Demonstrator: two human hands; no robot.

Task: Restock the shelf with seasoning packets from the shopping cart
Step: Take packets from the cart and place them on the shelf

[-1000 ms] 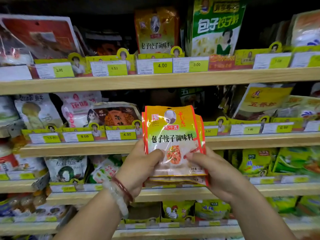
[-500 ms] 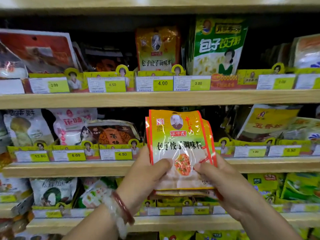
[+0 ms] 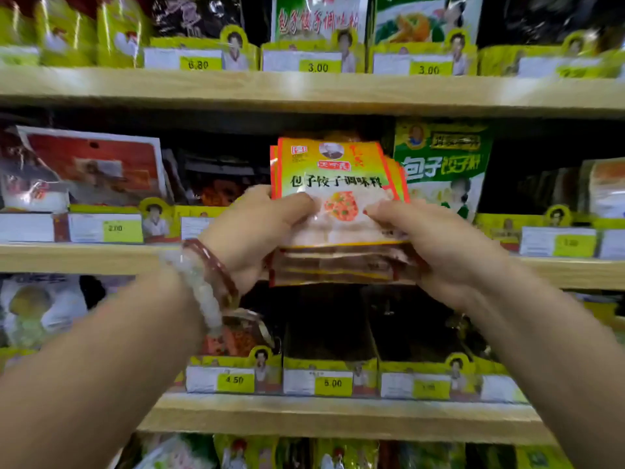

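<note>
fingers: our left hand (image 3: 252, 231) and right hand (image 3: 436, 247) pinch the packet stack (image 3: 334, 204) at 9 and 3 o'clock, keeping it squared | stack: upright before the middle shelf (image 3: 84, 257), green bag (image 3: 443, 164) at 3 o'clock | likely sliding in next

left hand (image 3: 252, 231) and right hand (image 3: 436, 245) grip seasoning packets (image 3: 334, 184) before shelf (image 3: 84, 257).

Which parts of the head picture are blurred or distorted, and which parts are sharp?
Head view: the stack of seasoning packets reads fairly sharp; the left hand, right hand and forearms smear; several price tags are unreadable; shelf edges bow, from the wide lens.
</note>
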